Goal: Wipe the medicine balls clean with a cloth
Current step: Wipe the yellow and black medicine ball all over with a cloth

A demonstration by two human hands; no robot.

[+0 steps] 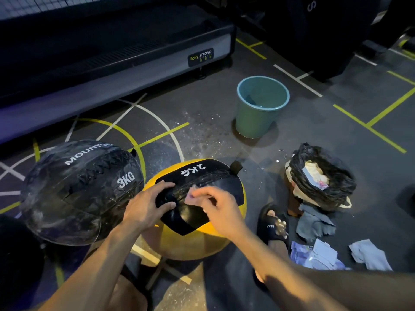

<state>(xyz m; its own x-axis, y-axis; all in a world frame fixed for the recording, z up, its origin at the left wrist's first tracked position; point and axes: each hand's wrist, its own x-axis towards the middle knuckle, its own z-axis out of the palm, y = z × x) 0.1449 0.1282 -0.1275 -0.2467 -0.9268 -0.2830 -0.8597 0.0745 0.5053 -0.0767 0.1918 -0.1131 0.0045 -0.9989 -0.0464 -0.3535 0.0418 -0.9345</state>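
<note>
1. Two medicine balls are sitting side by side on the dark gym floor (224, 113): a black ball (76, 194) marked 3KG on the left, a yellow and black ball (202, 232) marked 2KG just beside it.
2. The left hand (146, 207) is resting on the yellow ball's black panel, fingers spread and slightly bent.
3. The right hand (217, 209) is pinching a small pale scrap (190, 198) against the same panel.
4. A green bucket (258, 117) is standing behind.
5. Grey cloths (314, 223) are lying at the right, near a black bag (323, 176).
</note>
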